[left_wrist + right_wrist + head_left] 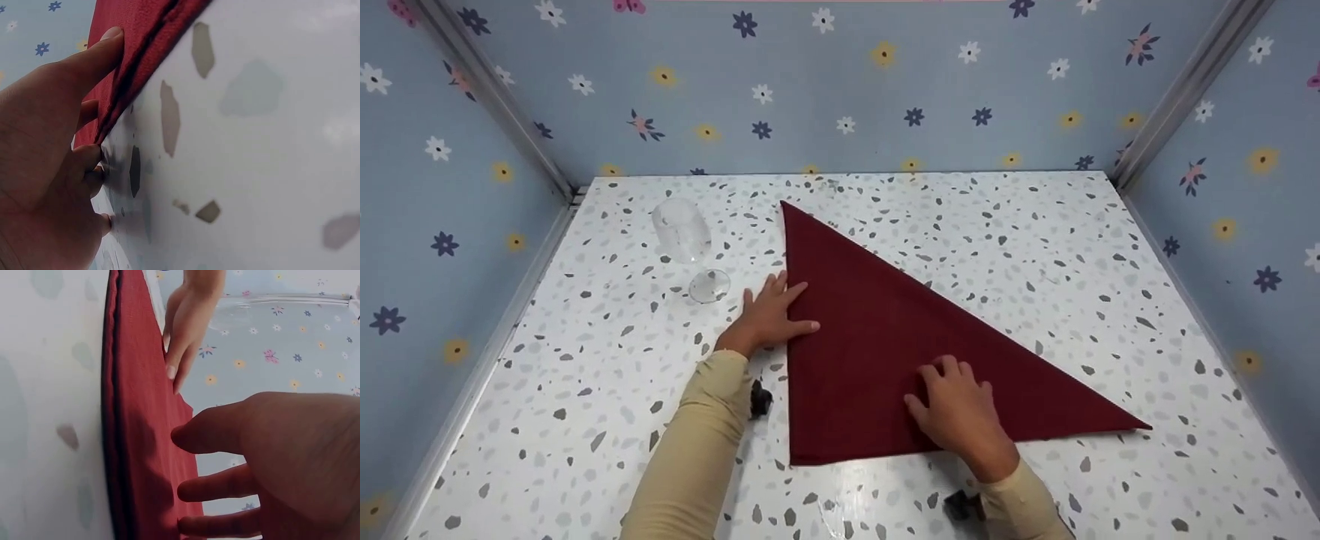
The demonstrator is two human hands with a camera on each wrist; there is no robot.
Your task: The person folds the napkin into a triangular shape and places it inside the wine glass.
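A dark red cloth napkin (862, 322), folded into a triangle, lies flat on the table. At its left edge rests my left hand (769, 315), fingers spread, with the thumb and index finger on the fabric. The left wrist view shows that thumb lying along the layered edge of the napkin (146, 45), other fingertips on the tabletop. Over the lower middle of the cloth is my right hand (960, 409), its fingers slightly bent and apart. In the right wrist view the fingertips of this hand (298, 450) reach the red fabric; nothing is gripped.
A clear stemmed glass (682, 232) lies on its side left of the napkin, near my left hand. The speckled white table (585, 375) is bounded by flower-patterned blue walls (810, 90) at the back and both sides. Dark wrist-camera mounts show beside both forearms.
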